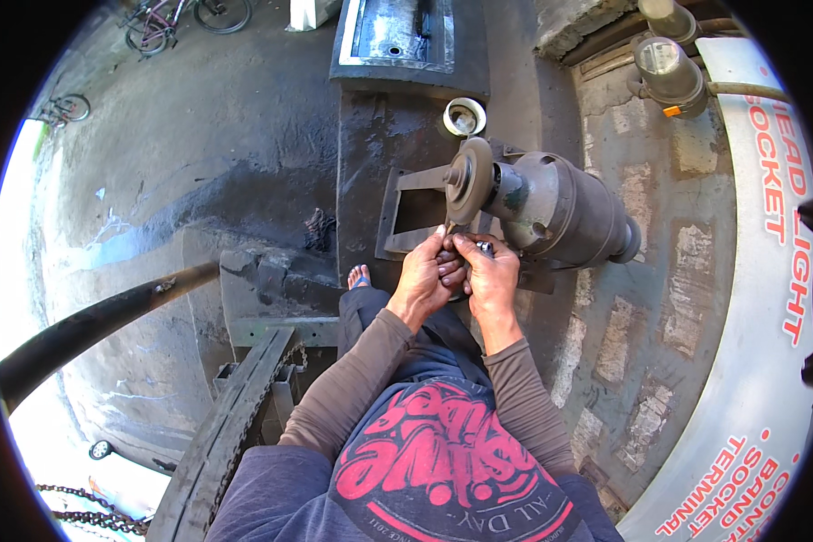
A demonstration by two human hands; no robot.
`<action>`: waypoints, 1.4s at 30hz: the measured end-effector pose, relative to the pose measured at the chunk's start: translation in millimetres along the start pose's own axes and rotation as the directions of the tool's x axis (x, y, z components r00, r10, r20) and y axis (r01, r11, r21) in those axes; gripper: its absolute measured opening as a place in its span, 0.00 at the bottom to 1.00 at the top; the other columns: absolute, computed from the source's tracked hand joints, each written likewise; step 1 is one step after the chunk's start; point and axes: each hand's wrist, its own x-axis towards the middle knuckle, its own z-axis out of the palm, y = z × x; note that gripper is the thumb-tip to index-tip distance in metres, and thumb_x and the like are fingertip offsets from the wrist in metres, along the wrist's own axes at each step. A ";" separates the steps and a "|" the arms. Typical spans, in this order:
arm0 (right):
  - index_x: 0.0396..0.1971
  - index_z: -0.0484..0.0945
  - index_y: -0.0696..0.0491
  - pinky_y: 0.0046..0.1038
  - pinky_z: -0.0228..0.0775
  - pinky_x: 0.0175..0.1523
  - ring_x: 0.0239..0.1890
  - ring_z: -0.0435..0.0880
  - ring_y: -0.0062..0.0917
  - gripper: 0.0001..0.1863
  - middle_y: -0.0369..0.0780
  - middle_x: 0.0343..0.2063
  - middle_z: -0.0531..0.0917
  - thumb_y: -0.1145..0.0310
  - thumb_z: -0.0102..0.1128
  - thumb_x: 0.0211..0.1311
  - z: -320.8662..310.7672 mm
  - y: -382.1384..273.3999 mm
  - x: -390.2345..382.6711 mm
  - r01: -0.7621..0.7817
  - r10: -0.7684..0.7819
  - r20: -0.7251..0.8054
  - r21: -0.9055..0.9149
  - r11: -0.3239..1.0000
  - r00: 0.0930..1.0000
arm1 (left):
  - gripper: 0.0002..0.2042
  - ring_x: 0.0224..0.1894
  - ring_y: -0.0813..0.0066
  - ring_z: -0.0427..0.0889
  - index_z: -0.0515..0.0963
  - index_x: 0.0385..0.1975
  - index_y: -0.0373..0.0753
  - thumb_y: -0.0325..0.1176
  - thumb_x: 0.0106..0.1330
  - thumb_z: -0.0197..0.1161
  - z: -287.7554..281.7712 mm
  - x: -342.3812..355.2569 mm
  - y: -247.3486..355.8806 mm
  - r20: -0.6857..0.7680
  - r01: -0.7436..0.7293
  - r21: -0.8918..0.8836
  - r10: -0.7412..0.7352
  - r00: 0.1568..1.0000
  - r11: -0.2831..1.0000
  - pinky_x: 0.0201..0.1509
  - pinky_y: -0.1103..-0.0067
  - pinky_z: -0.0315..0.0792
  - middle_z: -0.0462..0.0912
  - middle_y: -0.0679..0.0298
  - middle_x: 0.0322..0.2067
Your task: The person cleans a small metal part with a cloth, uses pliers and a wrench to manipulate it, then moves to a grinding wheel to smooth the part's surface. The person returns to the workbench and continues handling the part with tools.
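The motor (565,208) lay sideways on the right, its shaft end to the left, perhaps so the wheel (469,181) had room. Near it, the left hand (422,282) and right hand (491,278) met, probably steadying each other. Far beyond stood a pot (465,117), seemingly within reach. The right fingers curled round a metal bit (485,247); the left pinched narrowly on a thin piece (449,228) at the wheel's near edge, contact unclear to me.
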 end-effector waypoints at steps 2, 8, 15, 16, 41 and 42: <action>0.38 0.86 0.59 0.17 0.59 0.16 0.17 0.75 0.11 0.07 0.35 0.26 0.87 0.73 0.73 0.63 -1.0 1.5 -1.7 0.016 -0.016 -0.002 -0.004 1.000 1.000 | 0.17 0.15 0.86 0.56 0.70 0.30 0.44 0.45 0.83 0.51 1.7 -1.8 -0.6 -0.005 0.016 0.001 -0.016 1.000 1.000 0.19 0.84 0.55 0.60 0.77 0.17; 0.38 0.86 0.62 0.21 0.75 0.32 0.29 0.84 0.16 0.06 0.36 0.30 0.88 0.75 0.69 0.66 -18.7 -1.4 -23.6 0.151 -0.155 -0.014 -0.142 0.978 0.988 | 0.16 0.38 0.70 0.80 0.73 0.36 0.41 0.44 0.84 0.48 2.7 -23.1 0.3 -0.055 0.042 0.173 -0.033 0.998 0.984 0.41 0.73 0.77 0.79 0.62 0.33; 0.41 0.86 0.57 0.32 0.80 0.44 0.38 0.90 0.37 0.09 0.45 0.36 0.89 0.76 0.70 0.60 -32.2 -5.1 -58.8 0.538 -0.502 0.248 -0.602 0.590 0.829 | 0.19 0.55 0.58 0.82 0.72 0.37 0.37 0.43 0.86 0.41 -22.2 -33.1 0.5 0.098 0.034 0.111 -0.045 0.994 0.993 0.64 0.61 0.75 0.81 0.44 0.56; 0.41 0.86 0.56 0.33 0.80 0.45 0.39 0.90 0.39 0.10 0.45 0.37 0.89 0.76 0.70 0.59 -29.8 -2.0 -58.2 0.558 -0.504 0.283 -0.612 0.560 0.816 | 0.19 0.55 0.58 0.81 0.72 0.37 0.37 0.43 0.86 0.40 -21.6 -34.0 0.5 0.106 0.027 0.110 -0.039 0.994 0.994 0.65 0.61 0.75 0.81 0.44 0.56; 0.39 0.84 0.59 0.18 0.57 0.17 0.14 0.67 0.10 0.06 0.33 0.24 0.80 0.73 0.69 0.67 -37.1 -7.0 -37.0 -0.168 0.152 0.163 0.090 0.982 0.975 | 0.12 0.15 0.85 0.70 0.77 0.24 0.37 0.33 0.71 0.57 5.5 -53.4 22.4 0.009 -0.091 0.878 0.174 0.985 0.470 0.17 0.83 0.62 0.77 0.68 0.17; 0.39 0.84 0.59 0.18 0.57 0.17 0.14 0.67 0.10 0.06 0.34 0.24 0.80 0.73 0.69 0.67 -36.3 -7.7 -35.6 -0.162 0.147 0.166 0.080 0.984 0.975 | 0.12 0.15 0.85 0.70 0.77 0.24 0.37 0.33 0.71 0.57 5.9 -52.7 21.4 0.031 -0.108 0.887 0.175 0.984 0.448 0.17 0.82 0.62 0.76 0.68 0.17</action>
